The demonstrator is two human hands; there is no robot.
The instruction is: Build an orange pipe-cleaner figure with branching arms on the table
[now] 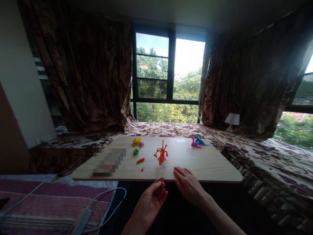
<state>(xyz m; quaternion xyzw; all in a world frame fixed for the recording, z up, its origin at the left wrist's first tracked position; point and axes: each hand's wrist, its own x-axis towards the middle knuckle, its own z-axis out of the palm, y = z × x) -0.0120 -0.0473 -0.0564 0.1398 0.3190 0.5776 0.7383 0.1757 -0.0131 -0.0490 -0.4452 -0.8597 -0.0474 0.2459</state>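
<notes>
An orange clay figure [161, 154] with thin upright arms stands on the wooden board [207, 163]. My left hand [150, 204] hovers below the board's near edge, palm up, with its fingers curled loosely and nothing visible in them. My right hand [187, 184] lies flat on the board's near edge with its fingers stretched out, a little right of the orange figure. An orange clay roll [140, 160] and a small orange bit [142, 169] lie left of the figure. Green [136, 151], yellow [137, 140] and pink [141, 143] clay lumps sit farther back left. A pink and blue clay shape [197, 141] rests at the back right.
A blurred patch [109, 162] covers something on the board's left part. Patterned bedding [256, 153] surrounds the board. A white cable and power strip [81, 220] lie on the striped cover at lower left. A small white lamp [232, 120] stands by the curtained window.
</notes>
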